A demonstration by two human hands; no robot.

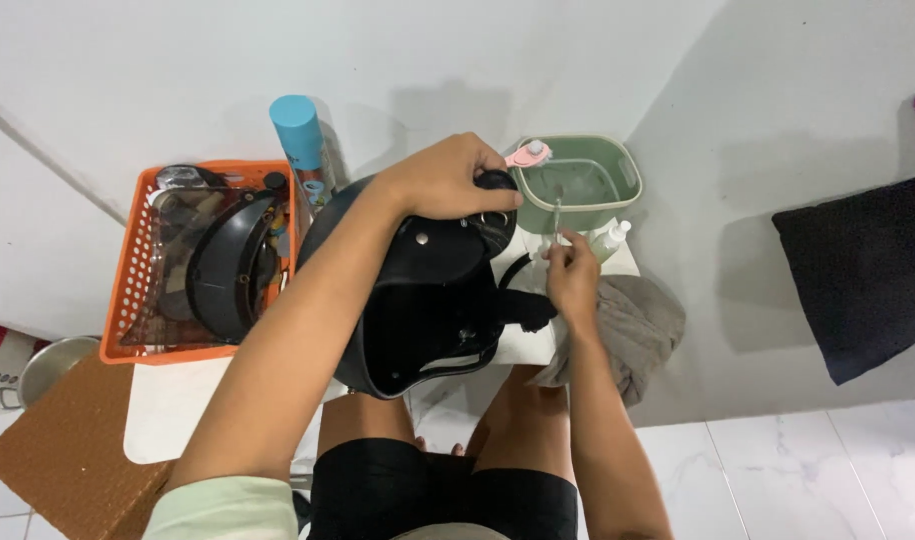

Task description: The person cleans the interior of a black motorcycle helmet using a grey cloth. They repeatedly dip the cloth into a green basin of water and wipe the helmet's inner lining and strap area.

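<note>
Left hand [448, 180] clamps a black helmet [428, 300]; right hand [573, 275] pinches a thin tool [557, 215] beside a green basin [623, 165], blue-capped spray can [300, 135] behind.

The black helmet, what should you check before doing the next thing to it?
1. Left hand has a grip on the glossy black helmet: ok.
2. Helmet opening faces the person: ok.
3. Right hand pinches a thin stick-like tool: ok; what kind, cannot tell.
4. Pale green plastic tub within reach: ok.
5. Water in the tub: cannot tell.
6. Grey cloth close by: ok.
</note>
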